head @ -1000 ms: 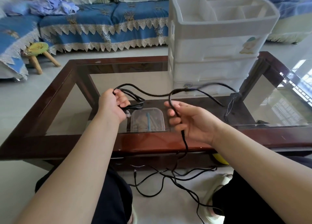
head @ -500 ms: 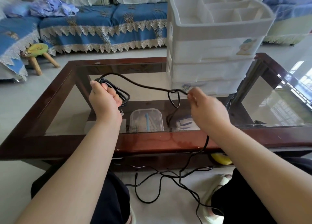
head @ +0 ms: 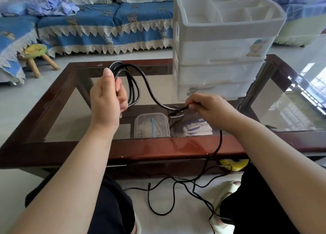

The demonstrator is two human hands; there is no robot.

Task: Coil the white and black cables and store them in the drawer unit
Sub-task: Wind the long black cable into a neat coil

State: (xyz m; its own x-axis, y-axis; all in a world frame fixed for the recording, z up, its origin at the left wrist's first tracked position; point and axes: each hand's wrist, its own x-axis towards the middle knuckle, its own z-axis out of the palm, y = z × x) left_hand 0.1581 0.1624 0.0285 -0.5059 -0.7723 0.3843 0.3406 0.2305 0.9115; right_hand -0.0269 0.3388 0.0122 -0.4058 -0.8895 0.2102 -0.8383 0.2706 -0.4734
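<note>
I see the black cable [head: 141, 82] gathered into several loops in my left hand [head: 107, 99], held up above the glass worktop [head: 67, 120]. The loops rise over the top of the hand at 12 o'clock and hang down past the fingers [head: 121, 92] at 3 o'clock; thumb and fingers are clamped together on the bundle, the thumb tip pointing up beside the strands. From the loops one strand sweeps down toward 4 o'clock to my right hand [head: 210, 108], whose fingertips are pinched shut on it just beside a small twist or knot in the cable that lies on or just over the glass; I cannot tell which. The rest of the cable drops from under the right hand, over the worktop's front edge at 6 o'clock, and sprawls in loose curves on the floor [head: 169, 221] between my knees.

The white drawer unit [head: 222, 45] stands on the worktop at 1 o'clock from the hands, its top tray divided into open compartments, its drawers closed. Under the glass, a clear lidded container [head: 151, 126] sits at 6 o'clock from the twist, with a folded blue-and-white cloth [head: 197, 128] just beside it. A blue-covered sofa [head: 105, 23] runs along 11 o'clock, a small wooden stool [head: 37, 55] at 10 o'clock.
</note>
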